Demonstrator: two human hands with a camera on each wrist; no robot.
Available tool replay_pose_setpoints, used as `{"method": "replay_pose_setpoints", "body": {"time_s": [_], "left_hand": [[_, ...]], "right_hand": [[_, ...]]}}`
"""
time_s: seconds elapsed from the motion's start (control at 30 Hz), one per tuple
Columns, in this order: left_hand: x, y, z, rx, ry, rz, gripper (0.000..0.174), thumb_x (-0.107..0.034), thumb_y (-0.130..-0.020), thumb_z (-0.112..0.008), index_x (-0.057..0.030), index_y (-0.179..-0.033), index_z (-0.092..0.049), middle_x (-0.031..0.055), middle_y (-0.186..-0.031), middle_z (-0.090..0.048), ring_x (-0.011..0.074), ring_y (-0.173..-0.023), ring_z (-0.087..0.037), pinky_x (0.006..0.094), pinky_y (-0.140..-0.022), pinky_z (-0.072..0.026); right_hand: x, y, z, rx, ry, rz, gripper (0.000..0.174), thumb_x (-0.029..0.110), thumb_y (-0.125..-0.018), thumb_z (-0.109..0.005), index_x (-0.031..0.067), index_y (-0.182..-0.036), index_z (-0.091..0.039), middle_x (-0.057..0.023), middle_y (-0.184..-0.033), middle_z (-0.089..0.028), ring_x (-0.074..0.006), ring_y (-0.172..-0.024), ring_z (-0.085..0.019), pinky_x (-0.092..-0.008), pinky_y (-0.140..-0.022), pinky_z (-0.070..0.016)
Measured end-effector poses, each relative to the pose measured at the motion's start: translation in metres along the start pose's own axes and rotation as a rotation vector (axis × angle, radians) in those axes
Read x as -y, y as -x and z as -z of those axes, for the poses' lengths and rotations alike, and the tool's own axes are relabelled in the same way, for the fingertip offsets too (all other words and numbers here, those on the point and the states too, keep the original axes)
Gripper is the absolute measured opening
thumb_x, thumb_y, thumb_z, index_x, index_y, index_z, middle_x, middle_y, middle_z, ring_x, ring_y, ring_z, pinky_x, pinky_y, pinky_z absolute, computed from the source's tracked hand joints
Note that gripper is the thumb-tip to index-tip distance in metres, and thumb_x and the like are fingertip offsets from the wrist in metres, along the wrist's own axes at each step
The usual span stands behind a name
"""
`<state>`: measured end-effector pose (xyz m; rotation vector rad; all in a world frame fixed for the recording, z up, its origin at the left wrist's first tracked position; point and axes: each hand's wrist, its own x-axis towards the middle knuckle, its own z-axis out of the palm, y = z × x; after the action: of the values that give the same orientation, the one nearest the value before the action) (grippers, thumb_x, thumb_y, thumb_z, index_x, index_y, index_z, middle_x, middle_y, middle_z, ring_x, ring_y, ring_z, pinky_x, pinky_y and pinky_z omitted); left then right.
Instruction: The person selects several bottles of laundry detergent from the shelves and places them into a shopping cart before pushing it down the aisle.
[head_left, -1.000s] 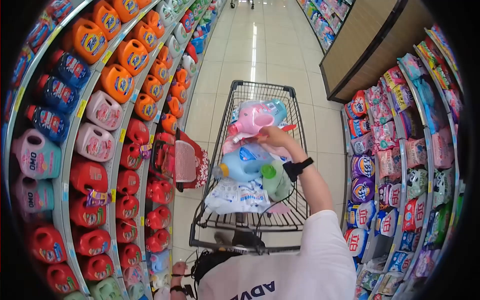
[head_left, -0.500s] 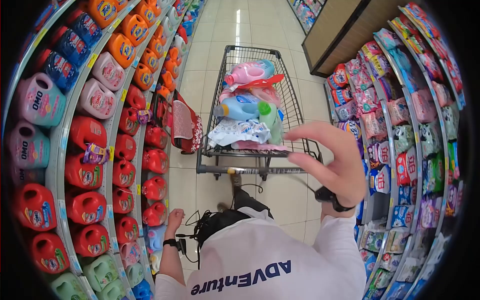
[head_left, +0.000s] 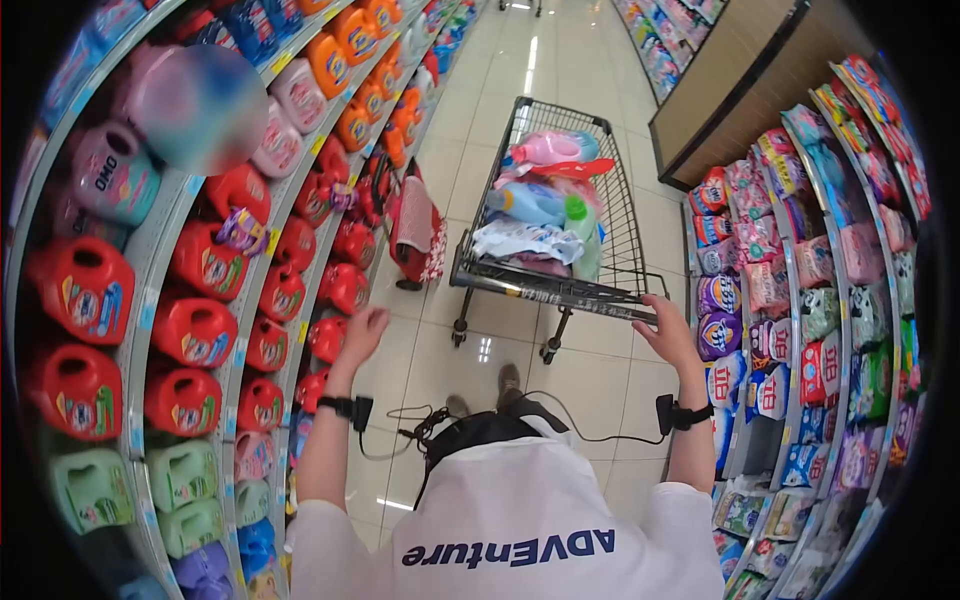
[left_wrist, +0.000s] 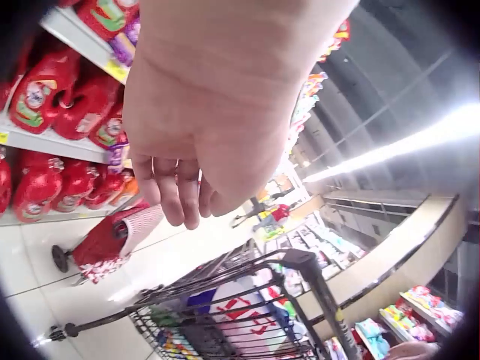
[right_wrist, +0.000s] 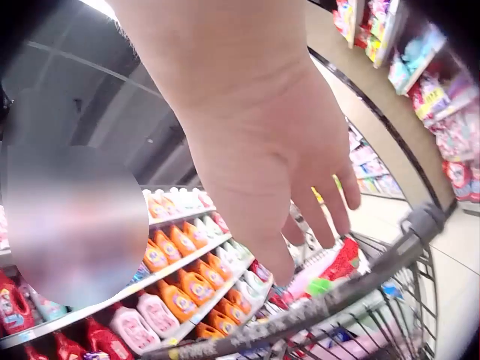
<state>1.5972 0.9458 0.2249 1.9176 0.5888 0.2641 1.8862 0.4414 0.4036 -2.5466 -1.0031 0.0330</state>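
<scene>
A shopping cart (head_left: pixel 637 230) stands ahead, with its handle (head_left: pixel 560 292) towards me. My right hand (head_left: pixel 668 335) is at the right end of that handle, fingertips right at the bar. In the right wrist view its fingers (right_wrist: pixel 322 214) extend loosely over the handle, not wrapped round it. My left hand (head_left: pixel 362 335) hangs in the air left of the cart, fingers loosely curled and holding nothing. Inside the cart lie a pink detergent bottle (head_left: pixel 550 149), a light blue bottle (head_left: pixel 535 203), a green-capped bottle (head_left: pixel 582 228) and a white and blue plastic pack (head_left: pixel 528 242).
Shelves of red detergent jugs (head_left: pixel 195 330) and orange jugs (head_left: pixel 355 35) line the left side. A red basket trolley (head_left: pixel 412 225) stands by them. Bagged goods fill the right shelves (head_left: pixel 765 265), beside a brown pillar (head_left: pixel 730 85). Cables (head_left: pixel 595 438) run from both wrists.
My right hand has drawn back from the pink bottle in the cart to the handle's right end. The left hand has risen forward. The cart now stands angled, farther right in view.
</scene>
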Motion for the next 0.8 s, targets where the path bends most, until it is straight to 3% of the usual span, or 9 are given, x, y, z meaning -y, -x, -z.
{"method": "replay_pose_setpoints", "body": {"time_s": [0.1, 0.2, 0.23, 0.27, 0.37, 0.5, 0.6, 0.67, 0.8], "left_hand": [[-0.096, -0.030, -0.001, -0.002, -0.157, -0.106, 0.024, -0.018, -0.094, -0.063, 0.0009, -0.109, -0.063, 0.0116, -0.089, -0.069, 0.0173, -0.084, -0.066, 0.0311, -0.076, -0.0518], [-0.149, -0.054, -0.034, 0.034, -0.157, -0.336, 0.023, -0.015, -0.089, -0.065, -0.0017, -0.108, -0.063, 0.0120, -0.096, -0.067, 0.0239, -0.084, -0.066, 0.0323, -0.076, -0.0519], [-0.165, -0.060, -0.047, 0.083, -0.168, -0.362, 0.025, -0.015, -0.084, -0.067, -0.0030, -0.107, -0.064, 0.0117, -0.096, -0.065, 0.0268, -0.085, -0.065, 0.0343, -0.078, -0.0519], [-0.174, -0.068, -0.059, 0.089, -0.167, -0.345, 0.025, -0.015, -0.084, -0.067, -0.0030, -0.107, -0.064, 0.0117, -0.096, -0.065, 0.0268, -0.085, -0.065, 0.0343, -0.078, -0.0519], [-0.190, -0.084, -0.093, 0.338, -0.582, -0.671, 0.043, -0.016, -0.070, -0.069, -0.0065, -0.112, -0.063, 0.0102, -0.088, -0.063, 0.0345, -0.100, -0.061, 0.0434, -0.092, -0.0481], [-0.180, -0.117, -0.138, 0.625, -0.953, -0.427, 0.034, -0.018, -0.065, -0.068, -0.0080, -0.097, -0.070, 0.0126, -0.089, -0.067, 0.0349, -0.093, -0.065, 0.0451, -0.083, -0.0521], [-0.182, -0.121, -0.148, 0.702, -1.133, -0.289, 0.023, -0.023, -0.060, -0.068, -0.0084, -0.078, -0.073, 0.0163, -0.080, -0.069, 0.0369, -0.079, -0.068, 0.0479, -0.071, -0.0546], [-0.176, -0.117, -0.149, 0.565, -1.074, -0.338, 0.023, -0.024, -0.062, -0.066, -0.0088, -0.078, -0.073, 0.0159, -0.075, -0.068, 0.0364, -0.076, -0.068, 0.0472, -0.070, -0.0546], [-0.197, -0.117, -0.153, 0.544, -1.097, -0.254, 0.021, -0.025, -0.063, -0.065, -0.0097, -0.076, -0.072, 0.0150, -0.074, -0.068, 0.0359, -0.075, -0.068, 0.0475, -0.069, -0.0540]], "right_hand": [[-0.039, 0.010, -0.040, 0.054, 0.141, -0.008, 0.059, 0.020, -0.077, -0.079, 0.0072, -0.128, -0.053, -0.0130, -0.116, -0.062, -0.0337, -0.111, -0.056, -0.0436, -0.095, -0.0454], [-0.064, 0.011, -0.061, 0.053, 0.252, 0.047, 0.057, 0.019, -0.074, -0.080, 0.0095, -0.124, -0.055, -0.0113, -0.111, -0.062, -0.0324, -0.108, -0.057, -0.0427, -0.093, -0.0449], [-0.066, 0.008, -0.065, 0.010, 0.239, 0.036, 0.045, 0.015, -0.072, -0.078, 0.0104, -0.112, -0.059, -0.0082, -0.099, -0.062, -0.0295, -0.101, -0.059, -0.0425, -0.089, -0.0446], [-0.069, 0.004, -0.067, 0.028, 0.233, 0.033, 0.045, 0.015, -0.072, -0.078, 0.0104, -0.112, -0.059, -0.0082, -0.099, -0.062, -0.0295, -0.101, -0.059, -0.0425, -0.089, -0.0446], [-0.086, -0.013, -0.078, 0.038, 0.297, 0.003, 0.019, 0.014, -0.068, -0.075, 0.0096, -0.080, -0.062, -0.0055, -0.082, -0.063, -0.0282, -0.086, -0.062, -0.0436, -0.079, -0.0475], [-0.088, -0.017, -0.080, 0.090, 0.373, -0.053, 0.022, 0.021, -0.061, -0.079, 0.0105, -0.073, -0.063, -0.0085, -0.078, -0.063, -0.0299, -0.079, -0.062, -0.0443, -0.065, -0.0505], [-0.094, -0.010, -0.092, 0.045, 0.400, -0.067, 0.024, 0.022, -0.058, -0.081, 0.0124, -0.073, -0.065, -0.0076, -0.077, -0.063, -0.0293, -0.079, -0.062, -0.0444, -0.068, -0.0501], [-0.098, -0.010, -0.094, -0.021, 0.340, -0.007, 0.032, 0.022, -0.050, -0.084, 0.0149, -0.074, -0.064, -0.0059, -0.080, -0.062, -0.0279, -0.081, -0.060, -0.0424, -0.070, -0.0471], [-0.102, -0.019, -0.093, -0.107, 0.255, 0.036, 0.025, 0.017, -0.052, -0.077, 0.0133, -0.069, -0.059, -0.0054, -0.075, -0.057, -0.0281, -0.077, -0.057, -0.0414, -0.070, -0.0450]]}}
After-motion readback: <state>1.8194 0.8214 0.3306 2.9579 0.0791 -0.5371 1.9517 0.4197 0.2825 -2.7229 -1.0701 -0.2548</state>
